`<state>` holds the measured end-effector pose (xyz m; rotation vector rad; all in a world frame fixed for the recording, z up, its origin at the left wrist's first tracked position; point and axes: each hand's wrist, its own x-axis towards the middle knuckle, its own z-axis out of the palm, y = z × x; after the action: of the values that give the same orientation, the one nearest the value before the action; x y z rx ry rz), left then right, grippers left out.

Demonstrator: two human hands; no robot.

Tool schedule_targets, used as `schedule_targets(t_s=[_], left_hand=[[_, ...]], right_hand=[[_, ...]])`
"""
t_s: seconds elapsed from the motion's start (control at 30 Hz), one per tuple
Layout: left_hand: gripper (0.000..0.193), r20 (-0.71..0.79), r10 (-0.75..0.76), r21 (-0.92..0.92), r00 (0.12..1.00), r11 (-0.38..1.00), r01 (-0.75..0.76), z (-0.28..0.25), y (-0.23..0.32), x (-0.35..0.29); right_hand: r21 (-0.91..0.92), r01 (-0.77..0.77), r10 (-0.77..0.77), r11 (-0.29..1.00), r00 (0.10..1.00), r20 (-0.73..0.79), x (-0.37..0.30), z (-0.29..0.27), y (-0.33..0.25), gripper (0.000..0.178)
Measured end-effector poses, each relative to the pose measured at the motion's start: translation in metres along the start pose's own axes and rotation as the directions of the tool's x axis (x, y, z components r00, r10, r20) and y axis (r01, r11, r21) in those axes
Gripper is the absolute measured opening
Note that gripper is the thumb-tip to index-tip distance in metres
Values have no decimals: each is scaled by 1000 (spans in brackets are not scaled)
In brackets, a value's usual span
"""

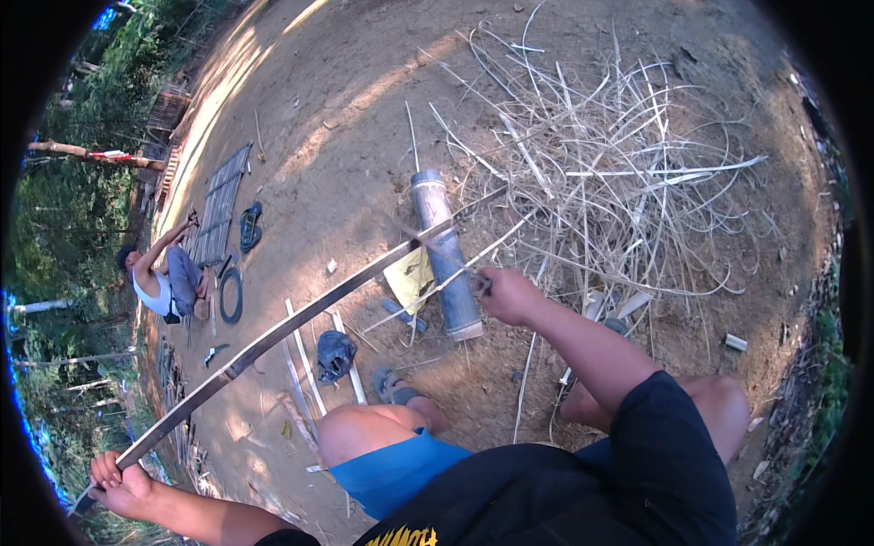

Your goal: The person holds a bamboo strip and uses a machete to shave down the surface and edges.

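Note:
A long split bamboo strip (300, 317), dark on its outer face, slants up from the lower left. My left hand (126, 489) is closed around its near end. Its far part crosses over a thick bamboo tube (443, 259) lying on the ground. My right hand (510, 296) is closed on the short handle of a knife (446, 252), whose blade is smeared by motion above the tube, close to the strip. Whether the blade touches the strip I cannot tell. A crumpled yellow sheet (408, 278) lies beside the tube.
A tangled heap of thin bamboo shavings (619, 182) spreads beyond my right hand. A dark plastic bag (336, 355) and pale strips (305, 364) lie near my left foot. At the far left, another person (168, 282) sits by a slatted panel (218, 205) and a black coil (230, 296).

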<state>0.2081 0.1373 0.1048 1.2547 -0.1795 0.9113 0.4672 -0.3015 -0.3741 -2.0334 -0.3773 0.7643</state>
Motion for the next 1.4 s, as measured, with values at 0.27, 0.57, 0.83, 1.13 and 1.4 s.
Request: schedule_targets(t_s=[0.27, 0.57, 0.83, 1.13, 1.4], left_hand=[[64, -74, -10, 86, 997, 996, 16, 1, 10, 25], [57, -75, 19, 135, 997, 991, -9, -6, 15, 45], [60, -7, -21, 77, 1000, 997, 22, -9, 12, 67], [62, -31, 21, 196, 999, 981, -14, -74, 56, 108], [59, -70, 30, 191, 997, 982, -16, -85, 58, 132]], right_hand=[[-117, 169, -164, 979, 985, 52, -8, -26, -50, 25], [-147, 30, -33, 989, 999, -19, 18, -32, 2, 25], [-74, -182, 177, 980, 981, -79, 56, -44, 71, 27], [-80, -136, 131, 988, 989, -63, 73, -40, 92, 28], [-148, -222, 222, 964, 975, -18, 78, -71, 101, 32]])
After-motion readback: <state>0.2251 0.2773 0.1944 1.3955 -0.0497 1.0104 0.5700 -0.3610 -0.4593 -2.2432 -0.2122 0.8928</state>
